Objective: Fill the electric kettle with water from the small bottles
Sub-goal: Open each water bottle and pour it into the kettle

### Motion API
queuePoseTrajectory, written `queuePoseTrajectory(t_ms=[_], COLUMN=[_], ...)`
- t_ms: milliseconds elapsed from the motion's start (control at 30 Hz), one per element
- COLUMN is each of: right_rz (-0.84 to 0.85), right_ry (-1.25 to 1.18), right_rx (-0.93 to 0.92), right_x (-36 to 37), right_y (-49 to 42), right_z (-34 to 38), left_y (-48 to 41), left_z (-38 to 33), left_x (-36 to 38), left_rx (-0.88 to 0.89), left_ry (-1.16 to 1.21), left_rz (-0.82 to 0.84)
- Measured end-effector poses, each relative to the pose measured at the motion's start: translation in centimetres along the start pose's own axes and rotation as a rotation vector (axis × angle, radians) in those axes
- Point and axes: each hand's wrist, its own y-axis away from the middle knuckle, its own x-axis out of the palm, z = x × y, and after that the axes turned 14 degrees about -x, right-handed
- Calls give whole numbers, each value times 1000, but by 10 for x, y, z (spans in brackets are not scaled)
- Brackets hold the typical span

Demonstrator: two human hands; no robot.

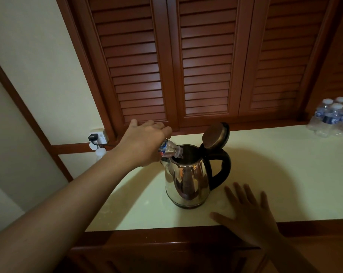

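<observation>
The fingers (162,128) of the left hand (145,142) are clamped around a small clear plastic water bottle with a blue label (169,149), tipped neck-down so its mouth sits just inside the open top of a shiny stainless-steel electric kettle with a black handle (188,178); whether water is flowing cannot be told. The kettle's round hinged lid (216,135) stands raised behind the opening, above the handle; the kettle stands upright on a pale cream tabletop (284,174) edged in reddish-brown wood. The right hand (247,215) lies flat on the tabletop near its front edge, just right of the kettle's base, fingers spread apart and gripping nothing. At the far right rear corner of the tabletop sits a cluster of small clear water bottles with white caps (333,117), well apart from the kettle. Behind the tabletop rise dark brown louvered wooden doors (206,66); on the cream wall to the left, a white wall socket with a black plug (96,137) shows beyond the left forearm.
</observation>
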Motion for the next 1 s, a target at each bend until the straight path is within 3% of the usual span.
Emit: queuePoseTrajectory(t_ms=[233, 567, 1000], right_rz=[-21, -150, -182], right_ry=[3, -45, -53], right_rx=[-9, -24, -38], right_x=[1, 5, 2], right_y=[0, 2, 7], right_z=[-1, -2, -1], left_y=[-3, -8, -13], left_z=[-4, -9, -17], left_x=[-3, -4, -9], left_rx=[72, 138, 231], left_ry=[-56, -99, -154], left_rz=[-108, -162, -235])
